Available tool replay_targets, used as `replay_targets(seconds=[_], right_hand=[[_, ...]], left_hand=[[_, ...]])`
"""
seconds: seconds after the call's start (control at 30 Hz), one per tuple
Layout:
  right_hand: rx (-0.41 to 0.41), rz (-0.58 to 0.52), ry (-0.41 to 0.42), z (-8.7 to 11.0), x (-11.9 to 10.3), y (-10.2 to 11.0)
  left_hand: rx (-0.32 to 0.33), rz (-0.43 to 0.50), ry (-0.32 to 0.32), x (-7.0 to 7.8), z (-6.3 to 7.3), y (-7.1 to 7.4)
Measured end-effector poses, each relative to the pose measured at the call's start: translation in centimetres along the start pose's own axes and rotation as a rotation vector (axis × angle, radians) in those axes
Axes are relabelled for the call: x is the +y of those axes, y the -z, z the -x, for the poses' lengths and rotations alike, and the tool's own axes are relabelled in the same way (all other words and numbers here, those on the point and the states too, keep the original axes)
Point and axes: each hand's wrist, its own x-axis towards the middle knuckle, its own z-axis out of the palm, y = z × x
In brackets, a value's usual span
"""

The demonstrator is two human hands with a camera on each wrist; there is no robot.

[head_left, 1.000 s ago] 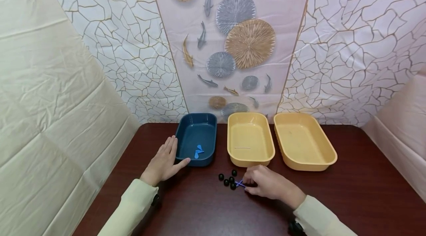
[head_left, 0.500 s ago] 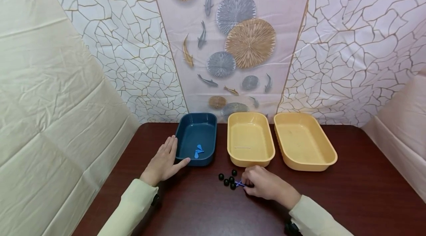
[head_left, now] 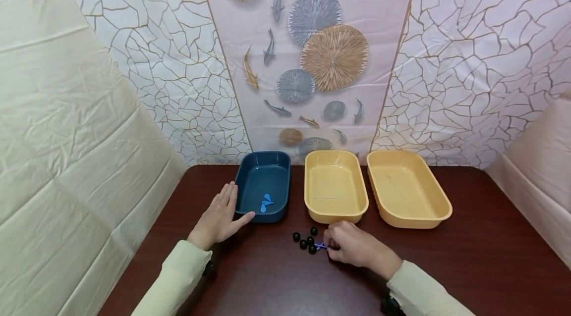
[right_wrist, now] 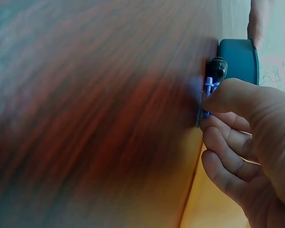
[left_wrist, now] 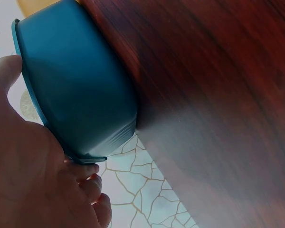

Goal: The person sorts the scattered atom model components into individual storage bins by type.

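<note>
My left hand (head_left: 216,219) rests at the near left corner of a dark blue tray (head_left: 241,215), fingers along its left rim and thumb on the front rim. Several blue teardrop-shaped pieces (head_left: 266,203) lie in that tray. In front of the middle yellow tray, my right hand (head_left: 359,247) pinches at small purple plastic sticks (head_left: 320,245) with thumb and index finger. The right wrist view shows these purple sticks (right_wrist: 209,83) poking out beyond the thumb, crossed, low at the tabletop. Several round black beads (head_left: 304,244) lie just left of them.
The middle yellow tray (head_left: 336,218) holds a thin white stick (head_left: 324,197). To its right stands a larger yellow tray (head_left: 408,223). All sit at the back of the dark red-brown table (head_left: 267,281), before a patterned cloth backdrop (head_left: 334,58).
My right hand has shifted very slightly left, and the purple sticks at its fingertips have turned a little. My left hand and the trays have not moved.
</note>
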Motion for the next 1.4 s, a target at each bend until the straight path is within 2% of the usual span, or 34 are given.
replay_targets(seconds=[0.23, 0.5, 0.77, 1.23, 1.4], right_hand=[[0.012, 0.012, -0.031, 0.1, 0.0, 0.9], [0.018, 0.030, 0.006, 0.2, -0.2, 2.4], [0.059, 0.060, 0.033, 0.1, -0.7, 4.4], [0.115, 0.152, 0.095, -1.7, -1.3, 8.6], [0.109, 0.171, 0.084, -2.4, -1.2, 10.0]], left_hand=[[0.009, 0.009, -0.002, 0.0, 0.0, 0.0], [-0.002, 0.012, 0.003, 0.0, -0.1, 0.0], [-0.003, 0.010, 0.005, 0.0, -0.1, 0.1], [0.011, 0.011, -0.007, 0.0, 0.0, 0.1], [0.011, 0.007, -0.009, 0.1, 0.0, 0.2]])
